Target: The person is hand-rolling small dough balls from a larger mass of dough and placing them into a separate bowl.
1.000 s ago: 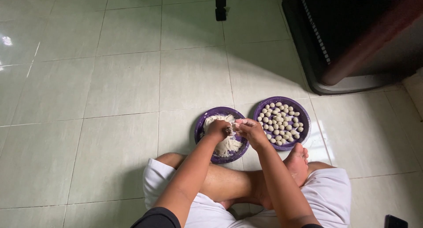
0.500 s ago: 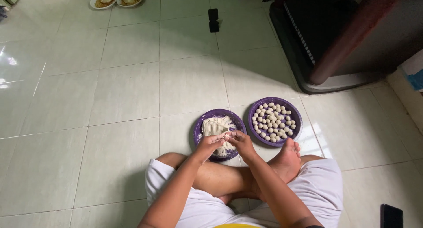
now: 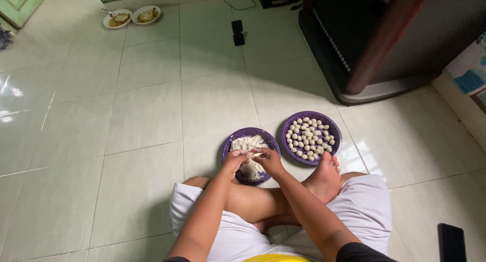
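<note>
Down on the pale tiled floor (image 3: 142,115), a person sits cross-legged in white shorts (image 3: 354,211), one bare foot (image 3: 324,178) resting just beside the two purple plates in front of them. Both hands meet over the nearer purple plate (image 3: 230,143), which holds a heap of whitish dough (image 3: 248,143). The left hand (image 3: 235,161) is curled, its fingers bent inward around a small bit of that dough, and the right hand (image 3: 268,160) is likewise closed, its fingertips pinching the same pale lump, so the two hands touch each other at the piece between them. How firmly either one grips is too small to tell. The lump they hold sits just above the near part of the dough heap, over the plate's near half. To the right, close beside the first plate, stands a second purple plate (image 3: 291,123) covered with many small round dough balls (image 3: 310,138) laid in a single layer. Farther off, a small black device (image 3: 237,32) lies on the tiles, and two light bowls of food (image 3: 132,16) stand near the far wall. A large dark cabinet (image 3: 385,44) rises at the upper right, and a dark phone (image 3: 452,242) lies on the floor by the person's right knee.
</note>
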